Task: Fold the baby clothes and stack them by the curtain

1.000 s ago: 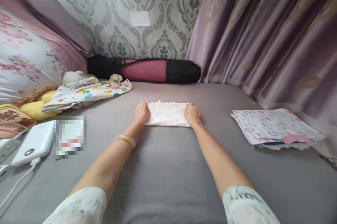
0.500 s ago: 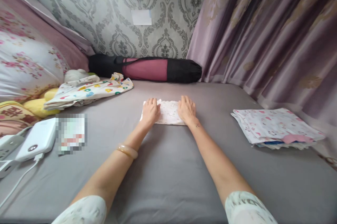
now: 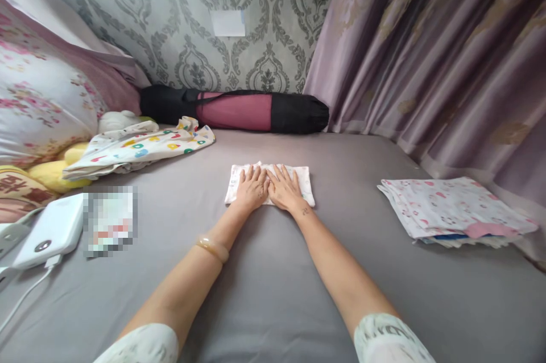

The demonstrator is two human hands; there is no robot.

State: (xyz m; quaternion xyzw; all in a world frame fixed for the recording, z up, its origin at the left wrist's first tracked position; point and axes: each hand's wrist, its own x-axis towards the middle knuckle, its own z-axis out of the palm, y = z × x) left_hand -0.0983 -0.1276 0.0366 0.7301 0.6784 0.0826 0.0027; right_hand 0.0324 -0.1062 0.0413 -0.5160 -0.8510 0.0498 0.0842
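A small folded white cloth with a faint print (image 3: 303, 181) lies flat on the grey bed sheet (image 3: 273, 272), its long side running left to right. My left hand (image 3: 252, 188) rests palm down on its left-centre part, fingers stretched out. Beside it, my right hand (image 3: 285, 188) presses flat on the right-centre part with fingers spread. The two hands nearly meet at the thumbs and cover the middle of the cloth. Neither hand grips anything.
Folded fabrics with a pink print (image 3: 456, 206) are stacked at the right. At the left lie a patterned garment (image 3: 140, 147), a white power bank (image 3: 53, 229) with a cable, and a blurred packet (image 3: 110, 219). A black and maroon long bag (image 3: 234, 111) lies along the wall.
My hands have moved inward from the cloth's left and right ends to its middle. Their curled fingers have flattened out, and both ends of the cloth now show.
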